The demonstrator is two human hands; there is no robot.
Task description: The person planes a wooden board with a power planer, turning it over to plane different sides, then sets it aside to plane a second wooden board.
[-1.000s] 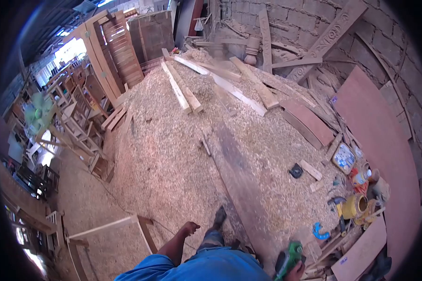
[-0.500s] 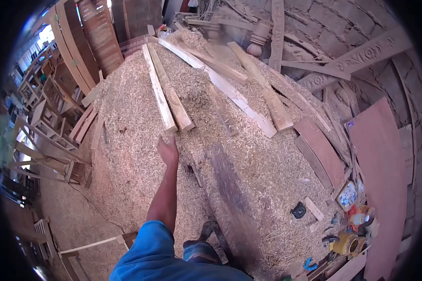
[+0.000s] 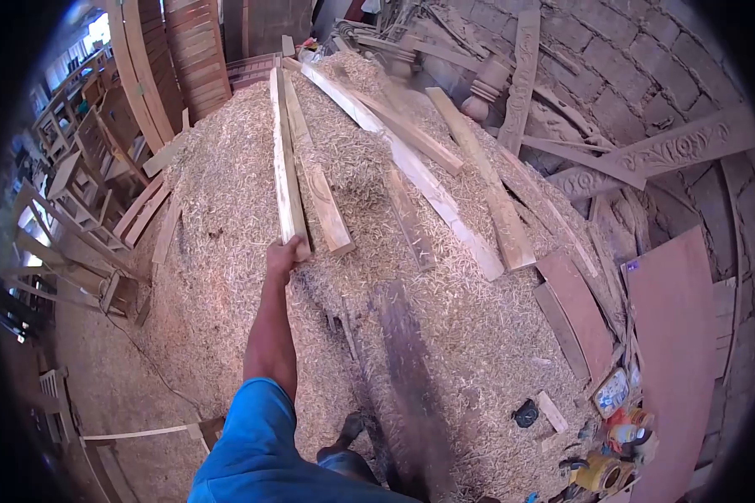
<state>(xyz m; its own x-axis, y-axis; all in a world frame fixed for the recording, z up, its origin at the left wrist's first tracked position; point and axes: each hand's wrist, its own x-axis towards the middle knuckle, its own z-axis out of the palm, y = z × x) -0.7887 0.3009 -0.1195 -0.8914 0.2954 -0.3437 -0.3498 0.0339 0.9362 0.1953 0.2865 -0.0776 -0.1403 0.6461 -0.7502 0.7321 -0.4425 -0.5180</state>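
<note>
My left hand (image 3: 283, 257) is closed round the near end of the leftmost long wooden beam (image 3: 285, 168), which lies on a heap of wood shavings (image 3: 226, 197). Just right of it rests a second beam (image 3: 319, 189), not touched by the hand. Farther right, a long pale beam (image 3: 432, 186) and another wide beam (image 3: 486, 180) slant across the shavings. The right hand does not show.
Carved boards (image 3: 675, 151) lean on the block wall at the right. A reddish panel (image 3: 671, 327) stands below them, near a yellow power tool (image 3: 597, 472). Wooden chair frames (image 3: 71, 180) stand at the left. A dark plank (image 3: 407, 352) lies ahead of my feet.
My left hand, open just short of the leftmost beam before, has closed on its near end. The beam's near end has shifted slightly, and the whole view has moved a little.
</note>
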